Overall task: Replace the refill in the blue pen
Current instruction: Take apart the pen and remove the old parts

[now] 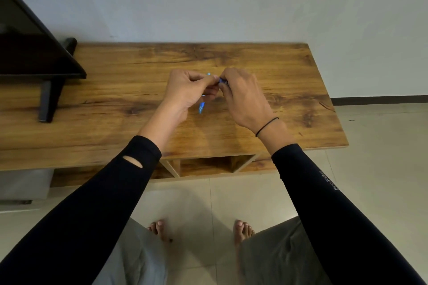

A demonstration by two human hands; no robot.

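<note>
My left hand (190,89) and my right hand (243,97) meet above the middle of the wooden table (115,104). The left hand is closed around a blue pen (201,107); its lower end sticks out below the fist and a light blue tip shows above the fingers. The fingertips of my right hand pinch a small dark blue part (222,81) at the pen's upper end, right against the left fingers. Most of the pen is hidden inside the hands. I cannot tell whether a refill is visible.
A black television (30,48) on a dark stand leg (49,99) occupies the table's left end. A pale wall runs behind the table. Open shelf compartments (208,165) sit under the tabletop, with tiled floor and my bare feet below.
</note>
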